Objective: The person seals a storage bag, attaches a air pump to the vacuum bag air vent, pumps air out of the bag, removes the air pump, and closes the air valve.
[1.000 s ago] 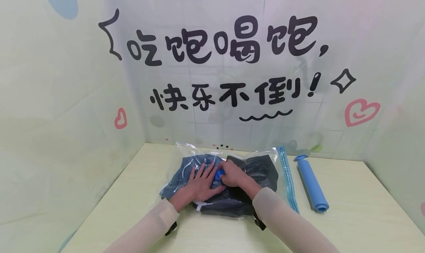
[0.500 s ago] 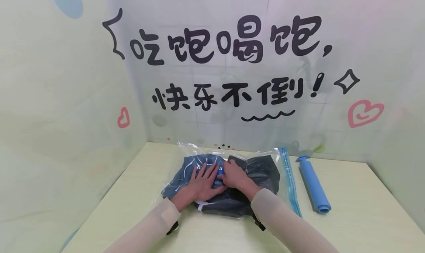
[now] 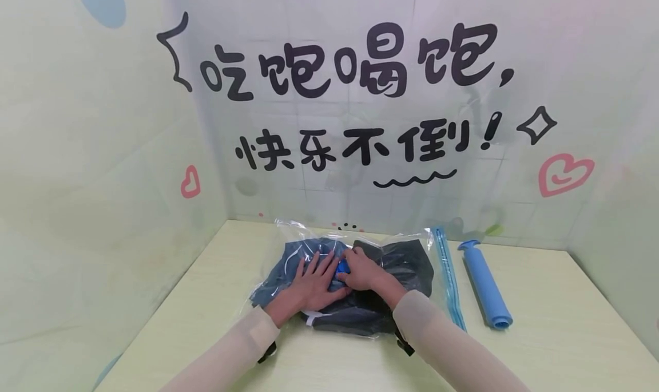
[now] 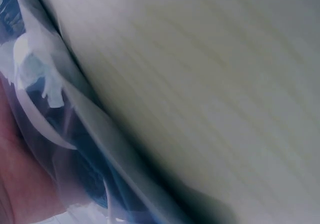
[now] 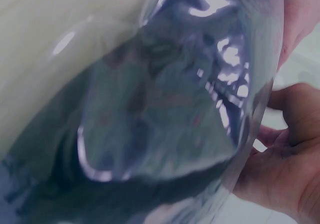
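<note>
A clear vacuum storage bag (image 3: 373,330) lies on the table with folded clothes inside, a blue garment (image 3: 278,274) on the left and a dark one (image 3: 412,260) on the right. My left hand (image 3: 314,288) rests flat on the bag, fingers spread, just left of a round blue valve cap (image 3: 342,268). The thumb and fingers of my right hand (image 3: 364,273) pinch that cap, partly covering it. In the right wrist view, shiny film (image 5: 165,109) fills the middle, with the right hand (image 5: 290,149) at its edge. The left wrist view catches a white strap (image 4: 42,116) under the film.
A blue hand pump (image 3: 486,286) lies on the table (image 3: 546,323) to the right of the bag. Between them runs the bag's blue zip edge (image 3: 449,283). A printed curtain (image 3: 329,197) closes off the back and sides.
My right hand's fingers have shifted and turned slightly at the blue valve cap, showing more of it than half a second ago. The left hand has stayed flat on the bag.
</note>
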Demonstrator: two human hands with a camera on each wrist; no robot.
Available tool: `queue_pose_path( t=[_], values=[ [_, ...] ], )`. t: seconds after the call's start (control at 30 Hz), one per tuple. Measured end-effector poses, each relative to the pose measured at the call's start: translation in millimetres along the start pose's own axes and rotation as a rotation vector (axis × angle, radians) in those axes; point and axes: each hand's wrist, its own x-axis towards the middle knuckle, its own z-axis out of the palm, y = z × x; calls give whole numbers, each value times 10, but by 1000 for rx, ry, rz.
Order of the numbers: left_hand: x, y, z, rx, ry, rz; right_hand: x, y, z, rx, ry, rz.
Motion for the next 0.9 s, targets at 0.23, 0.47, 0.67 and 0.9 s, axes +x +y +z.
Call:
queue_pose_path(
  t=[0.23,0.47,0.67,0.9],
  values=[
    [-4,17,-3,-6,-29,-28,4,-22,28,-45,62,57],
    [-30,46,-21,11,-8,-14,49,-18,71,-195,65,71],
    [-28,42,-21,16,-19,-14,52,-3,11,-180,-28,11],
    [21,1,34,7,-31,-25,39,53,-43,-100,-73,-30]
  ],
)
